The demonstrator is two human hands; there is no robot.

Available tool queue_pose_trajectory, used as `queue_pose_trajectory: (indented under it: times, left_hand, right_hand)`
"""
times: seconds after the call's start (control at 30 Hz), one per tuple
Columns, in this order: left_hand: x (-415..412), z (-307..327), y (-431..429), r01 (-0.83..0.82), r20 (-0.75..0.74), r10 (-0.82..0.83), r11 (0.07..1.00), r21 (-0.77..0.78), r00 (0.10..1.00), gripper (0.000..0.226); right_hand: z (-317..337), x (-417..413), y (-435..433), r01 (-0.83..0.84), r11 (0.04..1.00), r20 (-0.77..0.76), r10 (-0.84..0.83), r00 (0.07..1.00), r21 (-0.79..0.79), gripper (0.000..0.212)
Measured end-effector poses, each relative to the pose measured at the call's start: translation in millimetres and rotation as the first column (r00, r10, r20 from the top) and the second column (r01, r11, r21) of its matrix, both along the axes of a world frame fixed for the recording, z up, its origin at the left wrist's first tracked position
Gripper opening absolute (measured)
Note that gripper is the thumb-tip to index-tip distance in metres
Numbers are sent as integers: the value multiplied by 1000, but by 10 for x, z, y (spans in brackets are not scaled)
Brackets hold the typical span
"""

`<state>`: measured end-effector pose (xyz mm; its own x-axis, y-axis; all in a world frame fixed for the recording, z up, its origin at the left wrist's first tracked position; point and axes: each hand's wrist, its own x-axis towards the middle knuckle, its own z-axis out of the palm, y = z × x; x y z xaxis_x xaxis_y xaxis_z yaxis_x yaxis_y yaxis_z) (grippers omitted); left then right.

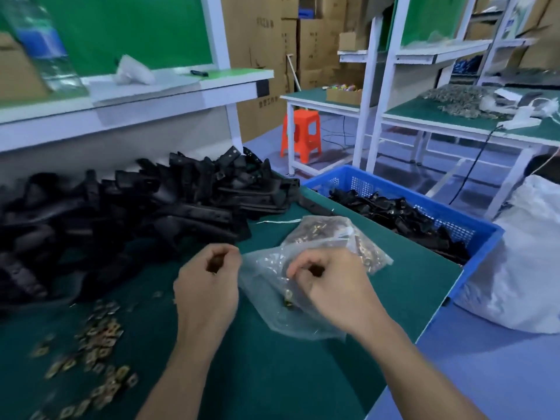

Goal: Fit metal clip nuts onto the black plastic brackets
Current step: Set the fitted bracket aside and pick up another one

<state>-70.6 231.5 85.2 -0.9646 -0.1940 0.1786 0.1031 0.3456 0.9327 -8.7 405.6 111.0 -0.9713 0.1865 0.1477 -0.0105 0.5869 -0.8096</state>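
- Currently right hand [328, 286] pinches the clear bag [303, 324]; left hand [209, 286] curled at its edge, grip unclear.
- Loose clip nuts [100, 331] lie left of the hands on the bench [272, 374]; black brackets [151, 207] beyond.
- Carton [266, 40] print unreadable.

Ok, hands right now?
Left hand: fingers curled, cannot tell if it holds anything.
Right hand: pinches the bag.
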Motion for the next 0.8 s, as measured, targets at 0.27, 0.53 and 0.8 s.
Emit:
queue_pose_trajectory:
  times: [0.27, 0.53, 0.8]
  left_hand:
    - [261, -255, -57, 282, -10, -303, 897, -340, 953, 25]
    - [144, -341, 230, 125, -65, -279, 611, -782, 958, 83]
    - [130, -369, 301, 96, -134, -333, 592, -800, 933, 116]
  right_hand:
    - [75, 250, -362, -323, 927, 317, 253, 914, 193, 28]
    - [-275, -177, -346, -165, 759, 356, -93, 930, 630, 34]
    - [-298, -757, -187, -317, 569, 442, -92, 892, 759, 32]
